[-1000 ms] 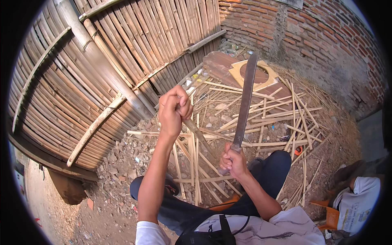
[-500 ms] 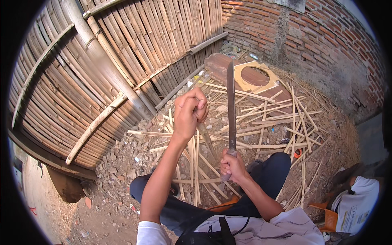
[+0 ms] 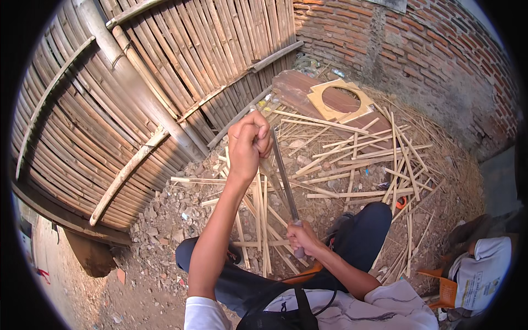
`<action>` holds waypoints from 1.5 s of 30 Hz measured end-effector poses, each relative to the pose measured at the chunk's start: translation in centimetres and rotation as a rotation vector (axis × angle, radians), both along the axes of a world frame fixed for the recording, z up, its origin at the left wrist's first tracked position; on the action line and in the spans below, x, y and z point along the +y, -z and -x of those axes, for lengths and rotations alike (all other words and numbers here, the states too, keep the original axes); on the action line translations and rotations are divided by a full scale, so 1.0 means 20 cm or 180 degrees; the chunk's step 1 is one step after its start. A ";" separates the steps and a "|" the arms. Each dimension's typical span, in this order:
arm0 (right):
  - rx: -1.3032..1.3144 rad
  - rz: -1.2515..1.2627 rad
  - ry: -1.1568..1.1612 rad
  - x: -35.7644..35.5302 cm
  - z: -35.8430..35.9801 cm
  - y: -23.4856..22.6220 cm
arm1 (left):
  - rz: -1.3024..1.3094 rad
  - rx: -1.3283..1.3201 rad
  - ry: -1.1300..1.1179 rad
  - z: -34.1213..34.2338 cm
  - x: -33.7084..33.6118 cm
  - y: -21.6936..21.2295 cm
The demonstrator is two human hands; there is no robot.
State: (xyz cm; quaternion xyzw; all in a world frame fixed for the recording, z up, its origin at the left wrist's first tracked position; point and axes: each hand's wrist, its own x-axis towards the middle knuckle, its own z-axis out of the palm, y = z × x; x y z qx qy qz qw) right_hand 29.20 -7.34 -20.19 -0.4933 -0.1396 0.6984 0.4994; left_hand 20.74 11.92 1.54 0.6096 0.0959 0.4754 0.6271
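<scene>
My left hand (image 3: 249, 142) is raised in front of me, its fingers closed round the upper part of a bamboo piece (image 3: 269, 169) that slants down to the right. In my right hand (image 3: 304, 238) is the handle of a machete (image 3: 284, 171), held low between my knees. Its long dark blade points up and leans left, close beside the bamboo piece. Whether blade and bamboo touch, I cannot tell. Most of the bamboo's upper end is hidden by my fingers. Several pale bamboo strips (image 3: 352, 194) lie crossed on the ground beyond my hands.
A square wooden frame with a round hole (image 3: 318, 103) lies on a brown board (image 3: 289, 85). On the left rises a bamboo wall (image 3: 181, 60); a brick wall (image 3: 418, 66) closes the back right. An orange chair (image 3: 446, 289) and another person's sleeve (image 3: 491, 250) are at right.
The machete has tilted left and come down from nearly upright to beside the bamboo piece. My right hand has moved slightly left and down; my left hand has shifted slightly left.
</scene>
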 end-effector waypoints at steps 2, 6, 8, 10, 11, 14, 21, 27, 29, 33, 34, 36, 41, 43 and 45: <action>-0.0207 -0.0182 0.0078 0.03 0.00 -0.04 | 0.0010 -0.0015 0.0030 0.00 -0.01 0.00; -0.0224 0.0081 -0.0096 0.09 -0.05 0.15 | 0.0008 0.0028 0.0070 -0.01 -0.03 0.00; -0.0242 0.0225 -0.0178 0.11 -0.07 0.25 | -0.0041 0.0031 0.0065 0.00 -0.05 0.01; -0.0216 0.0271 -0.0089 0.14 -0.06 0.25 | -0.0049 0.0020 0.0076 0.02 -0.02 0.00; -0.0217 0.0323 -0.0039 0.15 -0.06 0.21 | -0.0025 0.0000 0.0087 0.03 -0.01 0.01; -0.0474 -0.0155 -0.0012 0.20 -0.04 0.07 | 0.0160 -0.0167 0.0236 0.04 -0.01 0.02; -0.0778 0.0279 0.0013 0.23 -0.06 0.53 | 0.0147 -0.0152 0.0221 0.06 -0.03 0.03; -0.0839 0.0665 -0.0135 0.25 -0.11 0.81 | 0.0090 -0.0172 -0.0094 0.08 0.03 0.02; -0.1264 0.0665 -0.0044 0.24 -0.06 0.75 | 0.0065 -0.0163 -0.0125 0.09 0.06 0.03; -0.0969 0.0400 0.0055 0.27 -0.03 0.48 | 0.0058 -0.0125 -0.0105 0.06 0.04 0.01; -0.0755 0.0141 0.0091 0.29 -0.04 0.39 | 0.0042 -0.0109 -0.0118 0.06 0.05 0.02; -0.0458 -0.0183 0.0073 0.32 -0.03 0.26 | 0.0004 -0.0056 -0.0166 0.08 0.07 0.03; -0.1110 -0.0447 0.0104 0.38 0.01 0.35 | 0.0060 -0.0080 -0.0155 0.08 0.05 0.02; -0.0645 0.0347 -0.0097 0.31 -0.03 0.67 | 0.0083 -0.0120 -0.0203 0.11 0.07 0.04; -0.1009 0.1012 -0.0232 0.20 -0.16 1.13 | 0.0091 -0.0181 -0.0053 0.08 0.07 0.00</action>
